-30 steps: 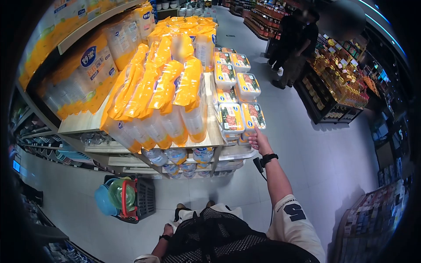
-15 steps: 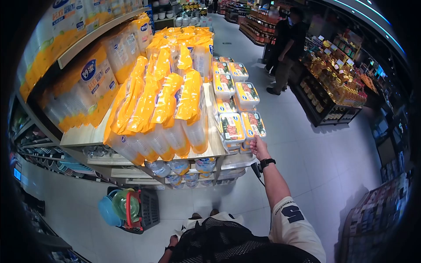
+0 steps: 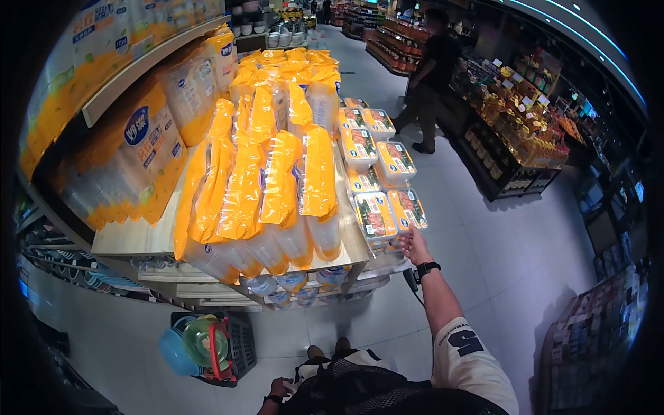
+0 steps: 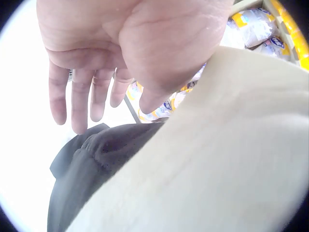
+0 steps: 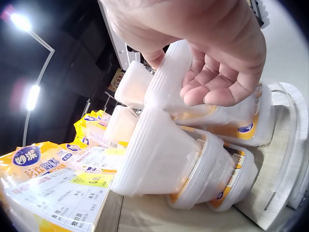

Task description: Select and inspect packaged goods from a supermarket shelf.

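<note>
At the near right end of the display, my right hand (image 3: 415, 247) is at the near edge of a clear pack of containers (image 3: 408, 209) with an orange and dark label. The right wrist view has that pack's ribbed white side (image 5: 169, 72) between the thumb and the curled fingers (image 5: 217, 87) of my right hand (image 5: 193, 48). Another pack (image 3: 375, 216) sits left of it, with more behind. My left hand (image 3: 282, 387) hangs low by my body; its fingers (image 4: 79, 101) point loosely down in the left wrist view, holding nothing.
Orange-topped cup packs (image 3: 280, 180) fill the wooden shelf (image 3: 131, 238) to the left. A basket (image 3: 242, 346) holding basins (image 3: 206, 342) stands on the floor. One dark-clothed person (image 3: 432, 62) is in the aisle, near a goods stand (image 3: 519, 162).
The display sits lower in the head view and my right hand stays at the same pack. The person in the aisle has moved left in the view.
</note>
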